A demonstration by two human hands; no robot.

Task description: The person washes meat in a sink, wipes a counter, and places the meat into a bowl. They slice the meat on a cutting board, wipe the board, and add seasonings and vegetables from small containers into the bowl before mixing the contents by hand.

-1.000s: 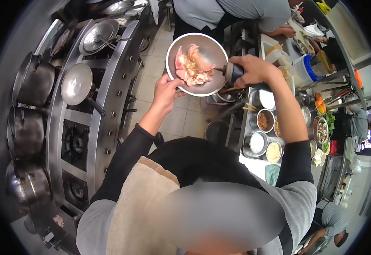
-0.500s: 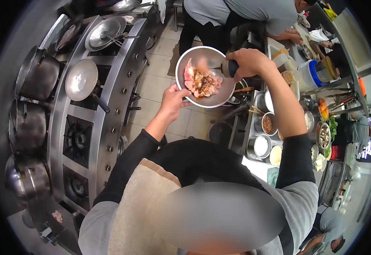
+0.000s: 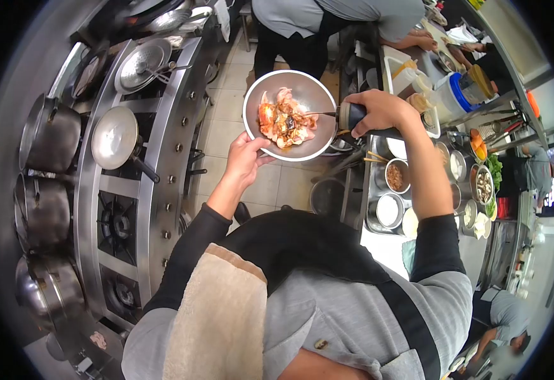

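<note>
- Head view, item 1: left hand (image 3: 245, 158), fingers closed on the near rim of the metal bowl (image 3: 314, 90); thumb on top of the rim, the other fingers hidden beneath.
- Item 2: the metal bowl, held in the air over the tiled floor (image 3: 270, 183), between the stove range (image 3: 156, 190) and the counter; it tilts slightly towards the camera.
- Item 3: meat pieces (image 3: 281, 120), pink and pale, heaped in the bowl's middle, with dark sauce on the top of the heap.
- Item 4: right hand (image 3: 381, 111), wrapped tight round a dark squeeze bottle (image 3: 351, 116); the bottle lies almost level, its thin nozzle reaching over the bowl's right rim towards the meat.
- Item 5: condiment tubs (image 3: 394, 177), open, in a row on the counter just below the right forearm.
- Item 6: lidded pan (image 3: 115, 136) and tall pots (image 3: 52, 133) on the range (no flame can be made out).
- Item 7: co-worker (image 3: 328, 19) at the counter beyond the bowl, near it.
- Item 8: towel (image 3: 217, 316) over the person's left shoulder.
- Risks, as judged: a one-handed rim hold lets the bowl tip, and meat would fall to the floor; a hard squeeze would overdo the sauce or spray past the rim; the co-worker stepping back could knock the bowl.
</note>
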